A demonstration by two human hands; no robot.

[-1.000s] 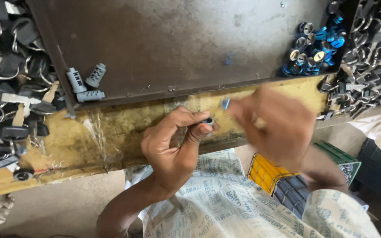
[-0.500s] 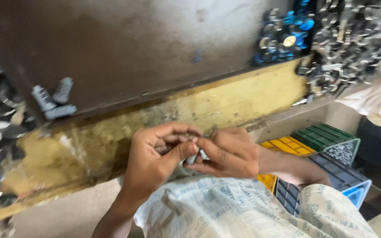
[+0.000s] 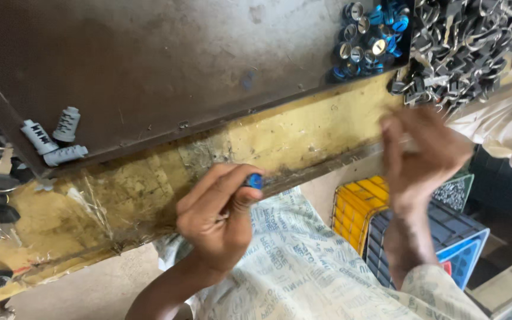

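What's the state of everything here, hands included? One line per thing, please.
Left hand: closed around a small blue part.
Right hand: raised near the keys, blurred, grip unclear.
Grey cylinders: three, lying loose on the dark tray.
Blue caps: heaped in the tray's corner.
Keys: piled together.

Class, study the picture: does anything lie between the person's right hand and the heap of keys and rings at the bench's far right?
Nothing visible does. The right hand, blurred, is raised just below the heap of keys and rings, with only bare yellow bench edge between them. The left hand holds a small blue-tipped part well off to the side.
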